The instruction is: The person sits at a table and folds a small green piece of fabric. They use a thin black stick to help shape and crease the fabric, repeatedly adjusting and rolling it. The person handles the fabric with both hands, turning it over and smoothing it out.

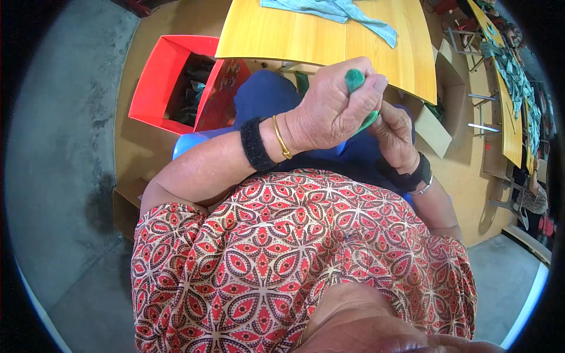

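My left hand [335, 106] is closed in a fist around a green, soft-looking cloth piece [354, 80]. One rounded end of it pokes out above the fingers, and more green shows below the fist. Close against it on the right, my right hand [395, 136] has its fingers bent together at the lower part of the cloth piece. The fist hides the middle of the piece, so its full shape cannot be made out. Both hands are raised over my lap, just short of the yellow table [288, 35].
Blue-green cloths [335, 10] lie at the table's far side. Left of my knees stands a red box [150, 88] with dark, crumpled contents. An open cardboard box [432, 132] is at the right. Farther right, another long table [511, 132] bears blue-green cloths, with a person [532, 197] beside it.
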The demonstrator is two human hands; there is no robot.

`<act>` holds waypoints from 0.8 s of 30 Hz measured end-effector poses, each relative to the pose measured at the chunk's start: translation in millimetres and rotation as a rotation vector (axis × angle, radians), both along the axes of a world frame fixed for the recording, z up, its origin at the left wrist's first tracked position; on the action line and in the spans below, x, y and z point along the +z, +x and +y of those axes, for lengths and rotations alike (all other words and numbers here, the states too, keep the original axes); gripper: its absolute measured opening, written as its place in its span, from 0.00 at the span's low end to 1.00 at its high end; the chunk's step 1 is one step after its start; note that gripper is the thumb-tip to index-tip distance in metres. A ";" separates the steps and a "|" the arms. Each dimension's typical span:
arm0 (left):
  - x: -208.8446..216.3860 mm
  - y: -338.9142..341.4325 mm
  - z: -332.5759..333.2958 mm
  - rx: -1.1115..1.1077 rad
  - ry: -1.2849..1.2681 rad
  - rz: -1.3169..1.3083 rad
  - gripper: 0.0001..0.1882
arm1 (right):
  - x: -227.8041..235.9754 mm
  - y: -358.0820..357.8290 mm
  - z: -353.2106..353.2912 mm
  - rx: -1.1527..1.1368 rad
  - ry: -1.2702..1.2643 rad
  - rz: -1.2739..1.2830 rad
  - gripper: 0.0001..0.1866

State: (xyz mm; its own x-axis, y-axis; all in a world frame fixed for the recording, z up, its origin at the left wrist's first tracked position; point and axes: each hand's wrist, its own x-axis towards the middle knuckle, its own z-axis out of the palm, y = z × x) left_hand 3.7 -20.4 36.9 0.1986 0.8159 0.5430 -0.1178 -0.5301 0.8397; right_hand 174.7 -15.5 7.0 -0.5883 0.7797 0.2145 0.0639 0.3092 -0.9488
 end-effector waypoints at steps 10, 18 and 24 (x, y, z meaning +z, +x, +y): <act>-7.9 6.7 -2.2 0.032 0.013 -0.067 0.10 | 13.7 -5.0 -8.9 0.079 -0.383 0.073 0.12; 0.9 6.6 1.6 0.145 -0.046 -0.129 0.15 | 8.8 -0.5 -1.2 0.130 -0.590 0.215 0.14; 3.7 -4.0 3.9 0.105 -0.053 -0.025 0.17 | 0.2 13.4 8.8 0.052 -0.133 -0.129 0.12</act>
State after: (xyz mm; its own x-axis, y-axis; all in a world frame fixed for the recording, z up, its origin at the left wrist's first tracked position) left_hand -0.3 -16.4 40.6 0.0974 0.8593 0.5022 -0.0852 -0.4955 0.8644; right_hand 188.1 -6.7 7.2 -0.6444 0.7640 0.0319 0.1751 0.1881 -0.9664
